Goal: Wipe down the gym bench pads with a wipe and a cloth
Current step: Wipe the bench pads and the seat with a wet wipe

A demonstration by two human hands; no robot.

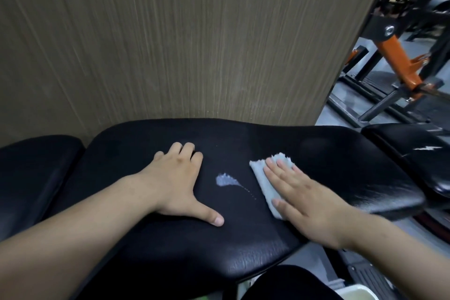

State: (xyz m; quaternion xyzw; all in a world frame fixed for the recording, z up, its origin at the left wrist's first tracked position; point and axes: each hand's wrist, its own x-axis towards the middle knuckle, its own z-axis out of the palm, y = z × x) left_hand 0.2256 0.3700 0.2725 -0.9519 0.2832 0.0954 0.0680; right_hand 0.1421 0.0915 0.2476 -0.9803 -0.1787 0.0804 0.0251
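Observation:
A wide black bench pad (243, 239) fills the middle of the view. My left hand (180, 180) lies flat on it, fingers spread, holding nothing. My right hand (306, 200) presses flat on a pale grey-blue wipe (263, 178) that lies on the pad's right half; the wipe's far edge and left side show past my fingers. Between the two hands a whitish smear (225, 180) with a thin dotted tail marks the pad.
A second black pad (31, 173) adjoins on the left and another (418, 153) on the right. A brown wood-grain wall (182, 39) stands right behind the bench. Orange and black gym frames (399, 61) stand at the right. A white bin rim (358, 293) shows at the bottom.

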